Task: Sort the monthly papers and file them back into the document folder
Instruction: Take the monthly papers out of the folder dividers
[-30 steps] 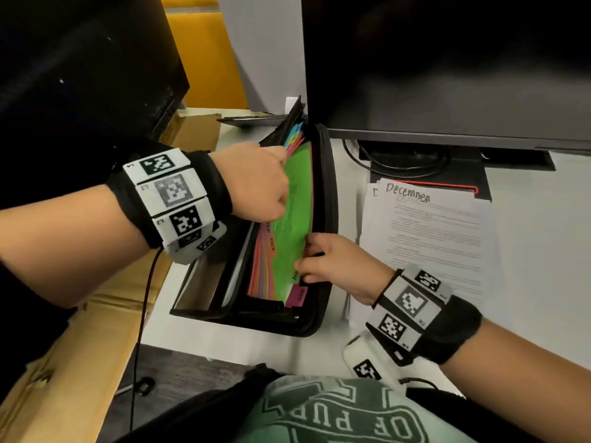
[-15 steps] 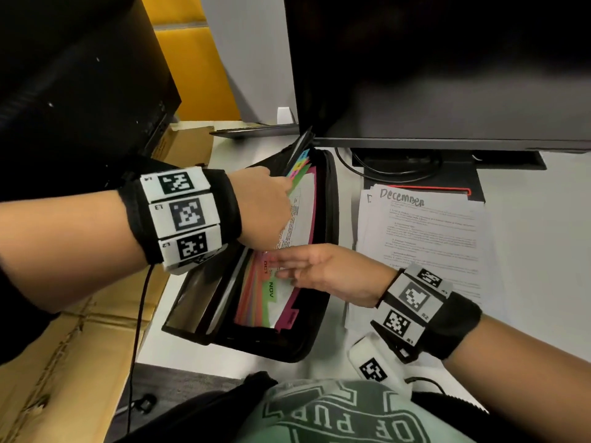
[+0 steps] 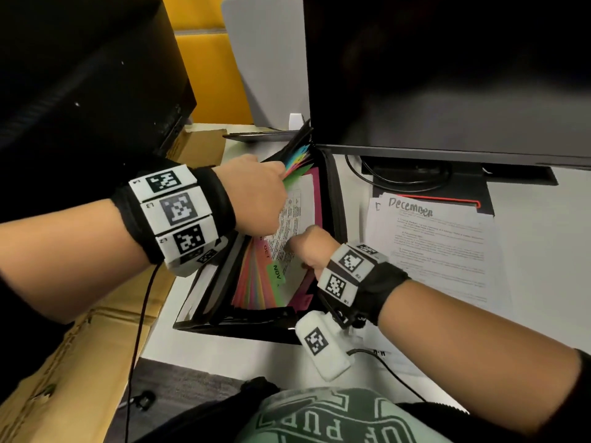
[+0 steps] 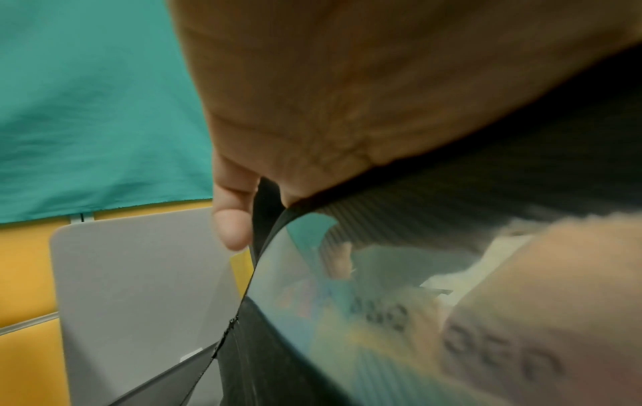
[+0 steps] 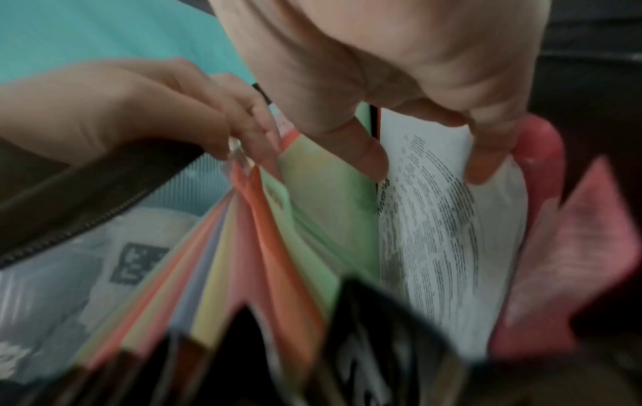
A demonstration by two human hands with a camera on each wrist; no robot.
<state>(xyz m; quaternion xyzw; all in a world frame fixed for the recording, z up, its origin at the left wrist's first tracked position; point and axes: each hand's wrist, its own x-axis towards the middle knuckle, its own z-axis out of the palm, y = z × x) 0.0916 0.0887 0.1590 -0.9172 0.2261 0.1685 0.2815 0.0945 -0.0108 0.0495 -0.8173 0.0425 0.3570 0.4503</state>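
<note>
Printed sheet in the pocket behind the NOV tab

Our left hand (image 3: 252, 193) grips the coloured dividers (image 3: 256, 282) aside; our right hand (image 3: 308, 247) pinches the printed sheet (image 3: 295, 212) upright in the document folder (image 3: 335, 199); the December stack (image 3: 441, 251) lies rightward, nearest that hand.

black monitor (image 3: 447, 75), cardboard box (image 3: 64, 372), white desk (image 3: 543, 251), grey divider (image 3: 262, 59)

Open gap in black zip accordion folder (image 3: 332, 199) between green NOV divider (image 3: 276, 274) and pink back divider (image 3: 315, 193), partly filled by printed white sheet (image 3: 295, 219). Black monitor (image 3: 447, 75) overhangs folder's far end; stack of white December papers (image 3: 431, 244) just right.
</note>
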